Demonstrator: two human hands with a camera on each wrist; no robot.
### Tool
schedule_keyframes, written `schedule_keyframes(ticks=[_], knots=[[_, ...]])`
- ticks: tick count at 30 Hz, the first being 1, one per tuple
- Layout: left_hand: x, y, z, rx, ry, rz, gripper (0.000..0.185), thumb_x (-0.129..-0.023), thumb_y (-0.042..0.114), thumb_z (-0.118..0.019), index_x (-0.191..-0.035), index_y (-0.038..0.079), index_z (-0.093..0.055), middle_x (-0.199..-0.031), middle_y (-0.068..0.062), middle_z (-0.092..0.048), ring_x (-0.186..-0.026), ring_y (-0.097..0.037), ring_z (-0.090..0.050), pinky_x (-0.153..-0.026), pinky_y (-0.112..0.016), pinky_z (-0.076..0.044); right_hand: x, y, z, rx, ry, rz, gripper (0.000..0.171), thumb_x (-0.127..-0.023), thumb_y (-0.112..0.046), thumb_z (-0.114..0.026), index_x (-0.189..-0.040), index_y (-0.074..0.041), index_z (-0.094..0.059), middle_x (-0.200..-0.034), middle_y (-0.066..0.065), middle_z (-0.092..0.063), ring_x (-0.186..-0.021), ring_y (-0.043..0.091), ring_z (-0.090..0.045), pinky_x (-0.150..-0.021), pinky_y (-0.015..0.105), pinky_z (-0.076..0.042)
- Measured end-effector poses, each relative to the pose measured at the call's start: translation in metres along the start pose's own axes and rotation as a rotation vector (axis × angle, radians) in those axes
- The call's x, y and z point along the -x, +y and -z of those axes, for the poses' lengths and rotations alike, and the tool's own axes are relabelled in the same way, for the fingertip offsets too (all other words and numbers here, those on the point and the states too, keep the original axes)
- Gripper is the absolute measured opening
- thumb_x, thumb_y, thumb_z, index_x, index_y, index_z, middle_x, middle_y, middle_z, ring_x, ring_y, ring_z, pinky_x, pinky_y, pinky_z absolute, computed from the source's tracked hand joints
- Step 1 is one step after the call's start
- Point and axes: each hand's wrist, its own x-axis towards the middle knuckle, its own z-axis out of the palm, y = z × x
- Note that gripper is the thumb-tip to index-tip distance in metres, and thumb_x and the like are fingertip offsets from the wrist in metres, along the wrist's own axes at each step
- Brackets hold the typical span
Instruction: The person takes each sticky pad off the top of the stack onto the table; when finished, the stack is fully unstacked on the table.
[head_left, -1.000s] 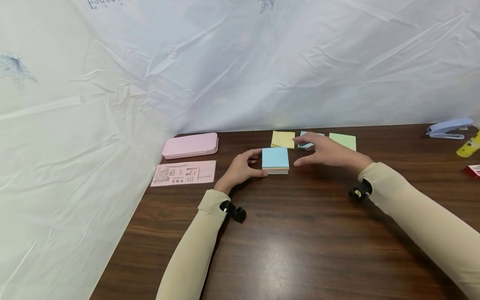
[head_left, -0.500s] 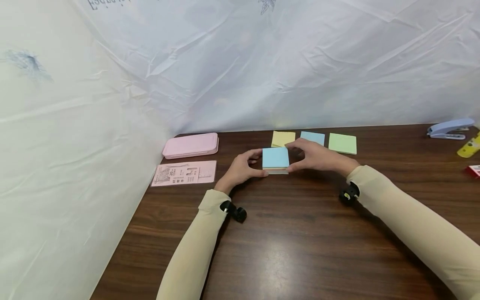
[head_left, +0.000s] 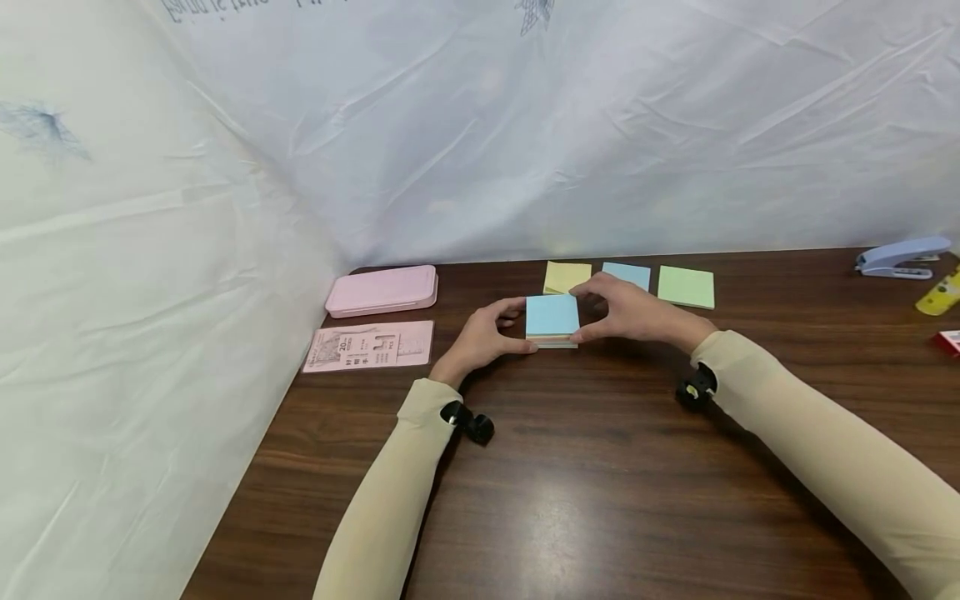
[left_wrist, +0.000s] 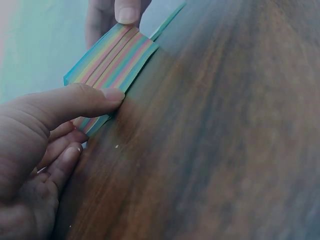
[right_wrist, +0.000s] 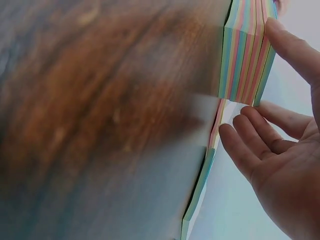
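Observation:
A thick square stack of sticky notes [head_left: 552, 315] stands on the table, blue on top. Its sides show pink, yellow, green and blue layers in the left wrist view, where the stack [left_wrist: 107, 65] appears close up. My left hand [head_left: 480, 337] holds its left side, thumb on the front face and fingers toward the back. On the opposite side, my right hand [head_left: 630, 310] pinches it, with the thumb at the front right corner and the index finger at the back. The right wrist view shows the stack [right_wrist: 245, 60] above the other fingers of my right hand [right_wrist: 287, 170].
Behind the stack lie thin pads of yellow [head_left: 567, 277], blue [head_left: 628, 274] and green [head_left: 686, 287] sticky notes. A pink case [head_left: 382, 291] and a pink printed ruler pack [head_left: 369, 346] lie left. Far right are a stapler [head_left: 898, 257], a yellow tube [head_left: 939, 293] and a red box [head_left: 951, 339].
My right hand has moved left from beside the stack and now touches its right side. The left hand keeps its hold, and the stack stays in nearly the same place.

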Motion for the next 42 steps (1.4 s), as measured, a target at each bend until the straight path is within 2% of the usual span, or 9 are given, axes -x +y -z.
schedule_keyframes(ticks=[11, 15, 21, 26, 29, 35, 42], knots=[[0.0, 0.0, -0.001, -0.011, 0.0, 0.008, 0.08, -0.087, 0.02, -0.092, -0.157, 0.013, -0.054, -0.145, -0.008, -0.061, -0.132, -0.025, -0.057, -0.109, -0.037, -0.049, 0.005, 0.002, 0.009, -0.01, 0.044, -0.001, 0.08, -0.087, -0.038, -0.092, -0.147, 0.001, -0.056, -0.135, 0.019, -0.056, -0.126, 0.037, -0.058, -0.105, 0.058, -0.05], [0.0, 0.0, 0.0, -0.02, -0.004, 0.01, 0.08, -0.087, 0.021, -0.092, -0.157, 0.013, -0.053, -0.146, -0.008, -0.06, -0.133, -0.025, -0.057, -0.11, -0.037, -0.048, 0.012, 0.003, 0.016, -0.032, 0.057, -0.014, 0.079, -0.088, -0.036, -0.091, -0.149, 0.0, -0.056, -0.138, 0.017, -0.054, -0.13, 0.038, -0.057, -0.105, 0.059, -0.05], [-0.001, 0.0, 0.001, -0.02, -0.004, 0.003, 0.079, -0.087, 0.019, -0.092, -0.156, 0.012, -0.054, -0.144, -0.009, -0.061, -0.132, -0.024, -0.057, -0.11, -0.036, -0.048, 0.025, 0.009, 0.033, -0.007, 0.077, -0.057, 0.081, -0.09, -0.037, -0.089, -0.152, 0.0, -0.052, -0.146, 0.019, -0.05, -0.132, 0.039, -0.054, -0.104, 0.06, -0.05], [-0.001, 0.0, 0.001, -0.02, -0.005, 0.005, 0.08, -0.087, 0.018, -0.092, -0.157, 0.011, -0.054, -0.145, -0.009, -0.061, -0.133, -0.025, -0.057, -0.11, -0.037, -0.048, 0.04, 0.017, 0.05, 0.028, 0.095, -0.121, 0.084, -0.089, -0.044, -0.088, -0.154, -0.005, -0.052, -0.146, 0.015, -0.05, -0.127, 0.037, -0.055, -0.098, 0.058, -0.05], [-0.001, 0.001, 0.0, -0.02, -0.005, 0.009, 0.08, -0.087, 0.019, -0.092, -0.157, 0.011, -0.054, -0.146, -0.009, -0.061, -0.133, -0.025, -0.057, -0.11, -0.037, -0.048, 0.051, 0.024, 0.06, 0.031, 0.098, -0.157, 0.083, -0.09, -0.048, -0.087, -0.154, -0.008, -0.052, -0.15, 0.014, -0.048, -0.13, 0.037, -0.053, -0.099, 0.059, -0.048], [-0.002, 0.003, 0.001, -0.017, -0.006, 0.006, 0.08, -0.087, 0.018, -0.092, -0.157, 0.01, -0.053, -0.147, -0.009, -0.06, -0.134, -0.025, -0.057, -0.11, -0.035, -0.048, 0.075, 0.041, 0.077, -0.002, 0.125, -0.187, 0.083, -0.093, -0.043, -0.085, -0.158, -0.01, -0.047, -0.157, 0.016, -0.043, -0.141, 0.04, -0.046, -0.103, 0.064, -0.044], [-0.002, 0.004, 0.001, -0.018, -0.008, 0.01, 0.08, -0.087, 0.017, -0.091, -0.157, 0.01, -0.053, -0.149, -0.008, -0.059, -0.134, -0.024, -0.056, -0.111, -0.034, -0.047, 0.097, 0.058, 0.096, 0.027, 0.146, -0.241, 0.086, -0.094, -0.042, -0.084, -0.16, -0.007, -0.042, -0.156, 0.021, -0.042, -0.137, 0.045, -0.045, -0.101, 0.067, -0.042]])
